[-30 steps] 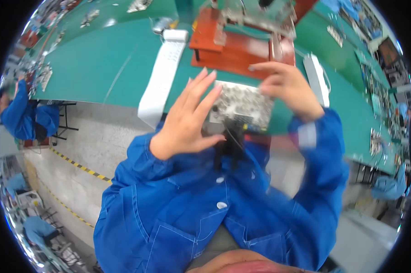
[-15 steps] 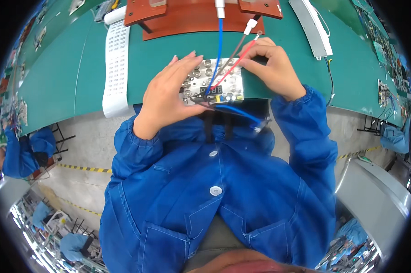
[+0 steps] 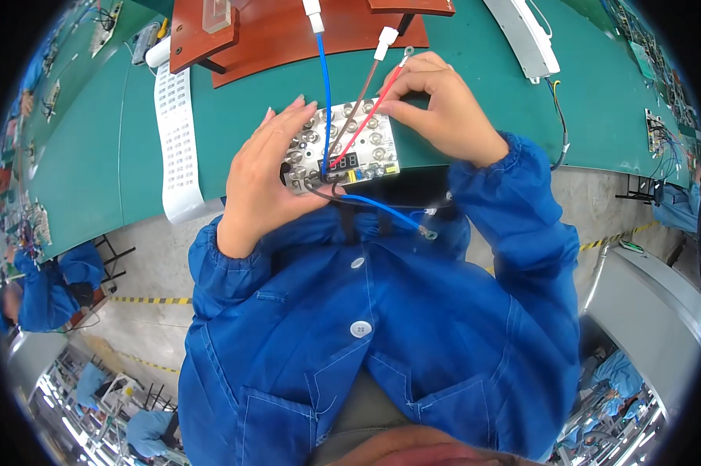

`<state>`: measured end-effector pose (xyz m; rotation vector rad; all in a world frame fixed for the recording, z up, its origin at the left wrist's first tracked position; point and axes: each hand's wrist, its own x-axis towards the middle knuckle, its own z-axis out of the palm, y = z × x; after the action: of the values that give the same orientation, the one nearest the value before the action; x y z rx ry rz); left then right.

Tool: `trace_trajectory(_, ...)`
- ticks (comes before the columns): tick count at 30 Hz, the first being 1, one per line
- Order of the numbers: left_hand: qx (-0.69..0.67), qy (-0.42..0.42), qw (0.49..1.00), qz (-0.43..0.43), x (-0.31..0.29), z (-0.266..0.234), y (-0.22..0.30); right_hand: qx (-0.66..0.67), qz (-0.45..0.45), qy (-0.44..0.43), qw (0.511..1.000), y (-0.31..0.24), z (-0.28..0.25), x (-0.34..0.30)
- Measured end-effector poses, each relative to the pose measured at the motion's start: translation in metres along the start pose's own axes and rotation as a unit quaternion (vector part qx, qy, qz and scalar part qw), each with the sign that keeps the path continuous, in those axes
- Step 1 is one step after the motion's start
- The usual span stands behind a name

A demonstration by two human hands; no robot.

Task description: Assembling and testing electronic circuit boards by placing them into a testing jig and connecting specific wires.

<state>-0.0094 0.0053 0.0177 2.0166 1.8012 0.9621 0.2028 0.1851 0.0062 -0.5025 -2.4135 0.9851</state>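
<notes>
A white circuit board (image 3: 376, 154) with several round metal terminals and a small dark digit display (image 3: 341, 161) lies at the near edge of the green table. My left hand (image 3: 261, 171) grips its left side, fingers along the far left edge and thumb at the near edge. At the far right corner, my right hand (image 3: 443, 105) pinches the board's edge with curled fingers. A blue wire (image 3: 325, 85), a brown wire (image 3: 358, 101) and a red wire (image 3: 373, 113) rise away from the board. Another blue wire (image 3: 393, 212), tipped with a ring terminal, hangs over the near edge.
A reddish-brown stand (image 3: 288, 56) is beyond the board. Left of it, a strip of white labels (image 3: 178, 144) drapes over the edge of the green table (image 3: 94, 171). A long white metal case (image 3: 523, 39) with a cable sits at the right. Other people work farther off.
The view has shifted, so board and hands appear farther left. The board is turned slightly, and the hanging blue wire's end has settled lower. Both hands keep their places on the board.
</notes>
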Motion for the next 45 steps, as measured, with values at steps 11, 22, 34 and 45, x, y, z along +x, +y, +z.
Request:
trace_trajectory(11, -0.007, -0.005, 1.0, -0.002, -0.003, -0.001, 0.001, -0.012, 0.053, 0.048, 0.997, -0.015, 0.007, -0.015)
trace_trajectory(22, -0.018, -0.013, 1.0, -0.013, -0.002, -0.005, 0.008, -0.238, -0.037, 0.036, 0.97, -0.039, 0.018, -0.033)
trace_trajectory(34, -0.335, 0.146, 0.89, -0.272, -0.066, -0.132, 0.017, 0.064, 0.053, 0.073, 0.994, -0.029, -0.011, -0.045)
trace_trajectory(45, -0.192, 0.387, 0.855, -0.289, 0.021, -0.234, -0.217, 0.016, 0.023, 0.148, 0.989, -0.023, 0.003, -0.05)
